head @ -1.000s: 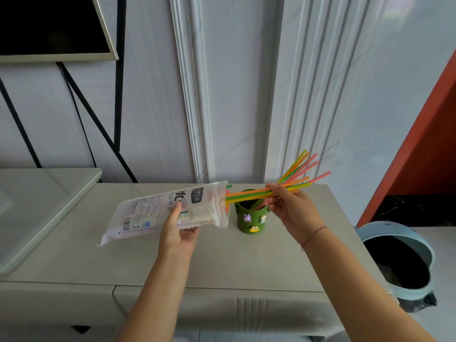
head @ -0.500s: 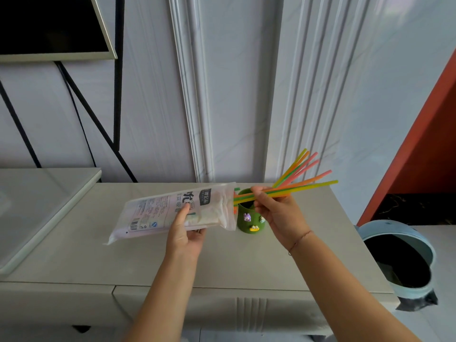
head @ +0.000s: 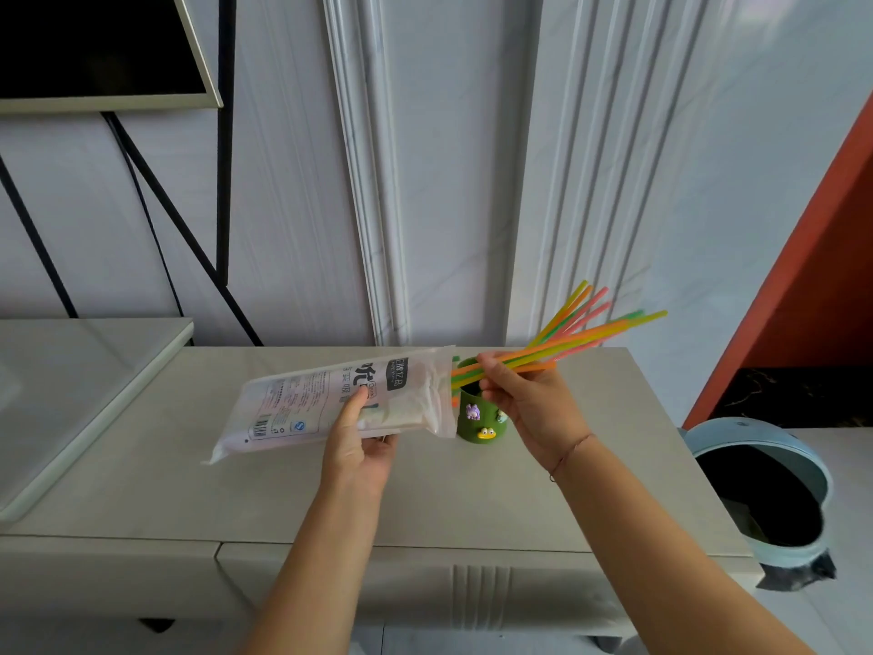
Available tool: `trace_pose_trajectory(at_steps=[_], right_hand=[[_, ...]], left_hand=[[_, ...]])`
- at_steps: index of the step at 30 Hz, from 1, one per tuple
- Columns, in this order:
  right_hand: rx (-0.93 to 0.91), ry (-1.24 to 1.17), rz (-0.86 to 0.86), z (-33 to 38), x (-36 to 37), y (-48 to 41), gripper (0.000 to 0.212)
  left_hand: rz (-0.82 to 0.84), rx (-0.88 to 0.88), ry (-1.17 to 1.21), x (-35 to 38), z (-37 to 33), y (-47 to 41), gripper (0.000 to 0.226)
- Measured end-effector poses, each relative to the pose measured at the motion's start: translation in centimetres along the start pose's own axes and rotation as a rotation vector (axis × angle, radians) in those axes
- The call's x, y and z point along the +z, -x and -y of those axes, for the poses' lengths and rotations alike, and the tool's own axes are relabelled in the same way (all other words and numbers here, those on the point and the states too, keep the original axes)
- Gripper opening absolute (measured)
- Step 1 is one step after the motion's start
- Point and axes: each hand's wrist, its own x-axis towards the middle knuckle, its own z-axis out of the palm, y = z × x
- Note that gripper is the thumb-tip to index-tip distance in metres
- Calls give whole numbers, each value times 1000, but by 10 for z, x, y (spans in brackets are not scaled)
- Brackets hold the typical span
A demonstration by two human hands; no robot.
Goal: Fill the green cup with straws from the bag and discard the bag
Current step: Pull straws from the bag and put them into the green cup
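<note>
Straws (head: pixel 557 354) in orange, green, yellow and pink are half out of the bag (head: pixel 330 404), and my right hand (head: pixel 529 399) is closed around the bunch just past the bag's open mouth. Their near ends are inside the bag mouth and their far ends fan up and to the right. My left hand (head: pixel 359 446) grips the bag from below, thumb pressed on its printed face, holding it clear of the cabinet top (head: pixel 236 489) with the mouth pointing right. The green cup (head: pixel 479 420), with small stickers on its side, stands on the cabinet just right of the bag mouth, directly under the bunch, and already has several straws leaning out of it to the right. The bin (head: pixel 760 484) stands open on the floor, off the cabinet's right end.

I judge the risks as these: the bunch is loose and splayed, so a straw could slip from my pinch and fall; lowering the long straws at an angle could tip the light cup; any straws left inside could go into the bin with the bag.
</note>
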Motion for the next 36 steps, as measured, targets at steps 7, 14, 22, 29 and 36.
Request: trace_pose_trajectory(at_steps=[7,14,22,29,36], right_hand=[[-70,108,-215,34,-26,-15,10],[-86,272,-304,50,-40,-18,15],[-99,291,-346,61,-52,-15,13],[-123,346,-389,71,-59,-13,10],[-118,396,-420,79,-63,-10,11]], left_hand=[[-26,27,-9,-10,-17,-12,23],[-43,19,-3,-8,-16,-12,25],[-56,19,2,-9,-19,-12,25],[-31,37,4,-15,-24,-15,26],[-22,27,11,-9,-19,-14,21]])
